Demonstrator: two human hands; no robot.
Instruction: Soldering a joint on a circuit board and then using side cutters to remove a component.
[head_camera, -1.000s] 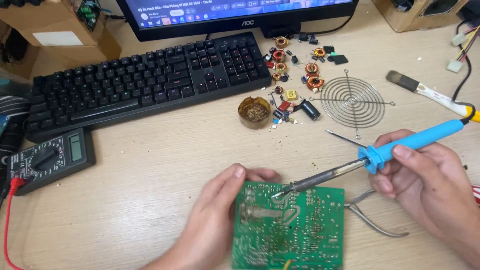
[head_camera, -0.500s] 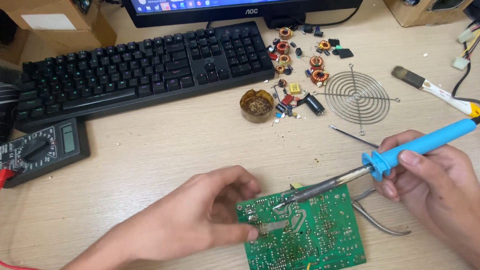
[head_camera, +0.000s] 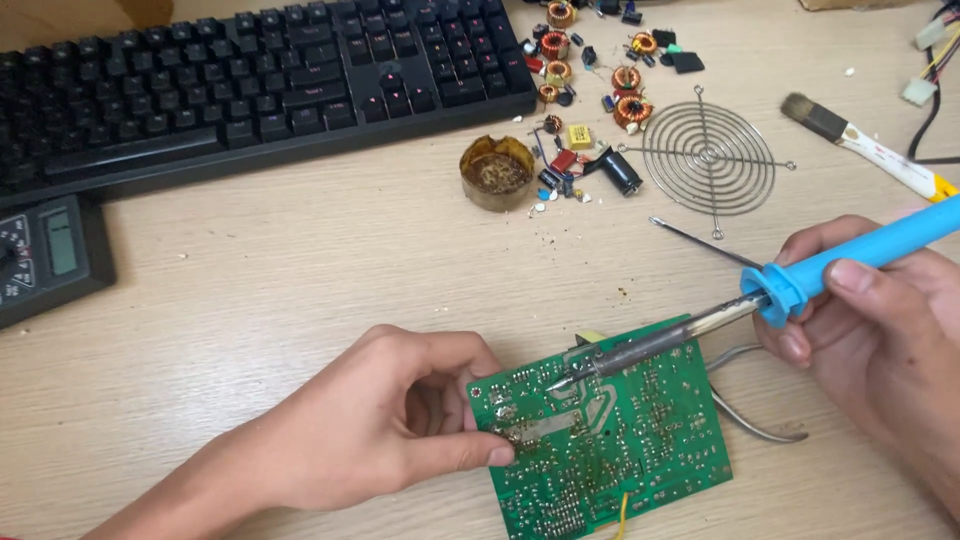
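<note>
A green circuit board lies solder side up on the wooden desk, near the front edge. My left hand pinches its left edge between thumb and fingers. My right hand grips the blue handle of a soldering iron. The iron's metal tip rests on the board's upper left area, close to my left thumb. Metal pliers lie partly under the board's right edge, beside my right hand.
A black keyboard runs along the back. A multimeter sits at the left edge. A round rosin tin, loose coils and capacitors, a wire fan grille, a thin probe and a brush lie behind the board.
The view has moved closer and lower. My left hand shifted from resting on the board's top to pinching its left edge. The iron's tip stays on the board.
</note>
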